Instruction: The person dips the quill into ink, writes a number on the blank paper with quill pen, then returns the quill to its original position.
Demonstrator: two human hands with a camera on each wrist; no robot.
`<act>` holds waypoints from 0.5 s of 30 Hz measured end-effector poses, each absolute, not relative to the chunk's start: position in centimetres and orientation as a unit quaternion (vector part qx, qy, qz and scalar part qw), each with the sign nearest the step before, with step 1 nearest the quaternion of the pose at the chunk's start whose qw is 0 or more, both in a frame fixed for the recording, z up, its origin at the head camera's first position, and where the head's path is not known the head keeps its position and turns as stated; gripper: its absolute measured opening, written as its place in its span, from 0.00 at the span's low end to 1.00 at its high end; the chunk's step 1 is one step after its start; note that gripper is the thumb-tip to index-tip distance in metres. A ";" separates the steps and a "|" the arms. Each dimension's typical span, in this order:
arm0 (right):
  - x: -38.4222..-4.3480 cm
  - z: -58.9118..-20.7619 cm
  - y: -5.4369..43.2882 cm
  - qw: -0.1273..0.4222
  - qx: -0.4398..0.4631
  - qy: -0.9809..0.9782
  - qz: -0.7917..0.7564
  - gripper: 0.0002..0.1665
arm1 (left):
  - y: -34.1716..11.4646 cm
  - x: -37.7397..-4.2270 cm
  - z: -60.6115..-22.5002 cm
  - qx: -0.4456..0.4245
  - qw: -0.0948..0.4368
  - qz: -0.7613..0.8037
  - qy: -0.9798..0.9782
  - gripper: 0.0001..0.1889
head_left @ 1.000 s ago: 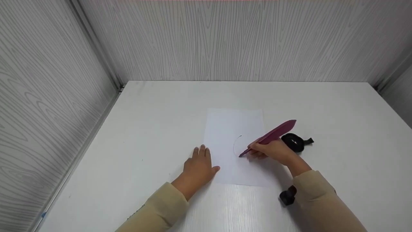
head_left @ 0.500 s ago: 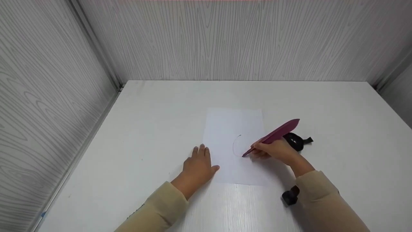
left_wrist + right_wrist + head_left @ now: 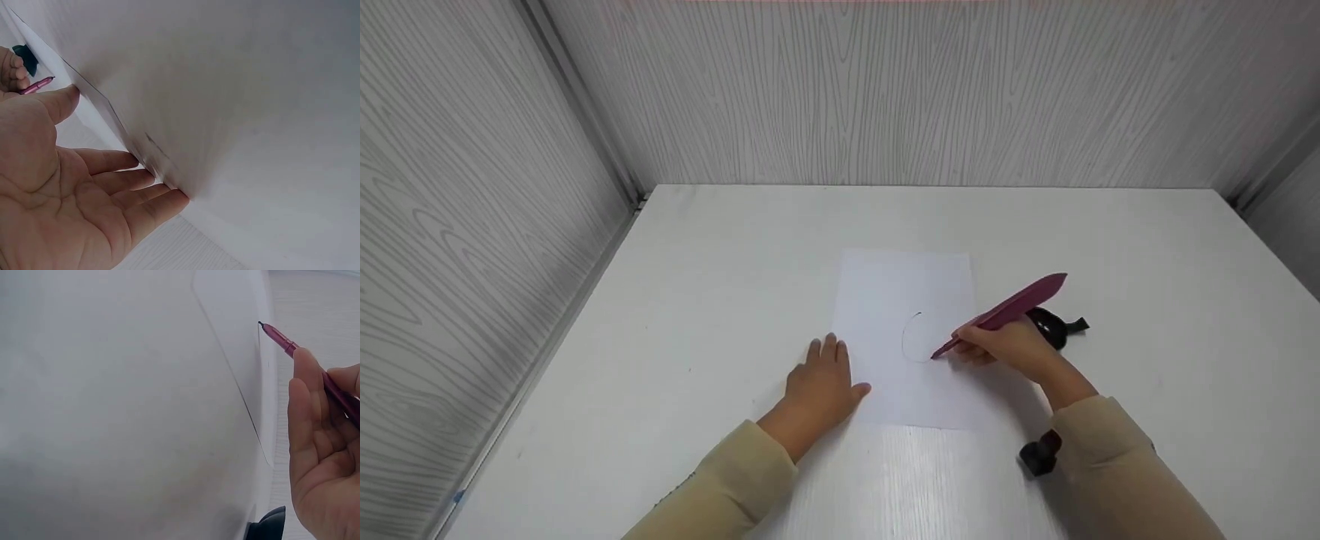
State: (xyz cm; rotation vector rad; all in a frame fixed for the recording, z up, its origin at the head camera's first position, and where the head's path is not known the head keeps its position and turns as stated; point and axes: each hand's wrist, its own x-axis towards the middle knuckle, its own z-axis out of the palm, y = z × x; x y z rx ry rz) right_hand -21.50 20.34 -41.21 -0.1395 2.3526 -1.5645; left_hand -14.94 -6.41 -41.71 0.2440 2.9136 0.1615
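Observation:
A white sheet of paper (image 3: pixel 896 285) lies on the table with a thin curved line (image 3: pixel 903 341) drawn on it. My right hand (image 3: pixel 1012 349) pinches a dark pink feather-shaped pen (image 3: pixel 1024 301), tilted, its tip touching the sheet at the lower end of the curve. The pen's slim barrel (image 3: pixel 281 338) and dark tip show in the right wrist view. At the sheet's left edge my left hand (image 3: pixel 817 390) rests flat, fingers extended and thumb spread onto the paper. In the left wrist view the left fingers (image 3: pixel 152 211) are straight against the surface.
A glossy black rounded object (image 3: pixel 1048 328) with a short tab lies behind my right hand, partly hidden by it. Beside the right sleeve is a small black object (image 3: pixel 1039 456), partly covered. Grain-patterned panels (image 3: pixel 840 97) border the white table (image 3: pixel 720 270).
The pen tip has moved rightward and slightly up with my right hand, and the drawn curve has grown along its bottom. My left hand stays in place on the sheet's edge.

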 end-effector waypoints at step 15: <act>-22.1 -41.5 20.2 0.134 -0.028 0.825 -0.548 0.19 | -6.4 -15.2 -42.0 0.082 0.110 0.057 0.989 0.40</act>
